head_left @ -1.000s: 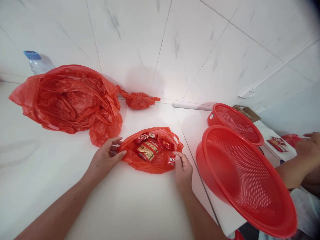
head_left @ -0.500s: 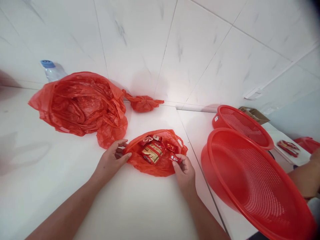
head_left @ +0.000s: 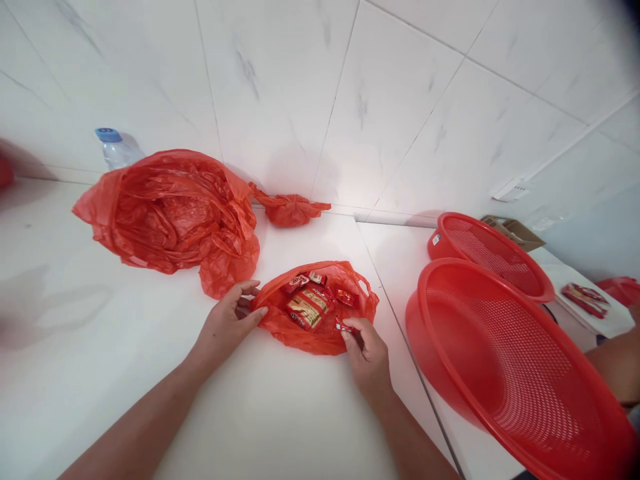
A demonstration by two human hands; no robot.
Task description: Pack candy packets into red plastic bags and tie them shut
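A small red plastic bag (head_left: 300,333) lies open on the white table (head_left: 100,347), holding several wrapped sweets (head_left: 310,303). My left hand (head_left: 227,327) pinches the bag's left edge between thumb and fingers. My right hand (head_left: 367,350) is closed at the bag's right edge, its fingertips on a small red sweet packet (head_left: 344,327).
A large crumpled red bag (head_left: 170,213) sits at the back left with a water bottle (head_left: 117,147) behind it. A knotted red bag (head_left: 290,208) lies by the wall. Two red perforated basins (head_left: 500,353) stand to the right. Another person's arm (head_left: 620,363) shows at the far right.
The view has shifted, so everything sits a little further right in the picture. My right fingers have curled tighter over the small red packet. The other person's hand has drawn back out of view.
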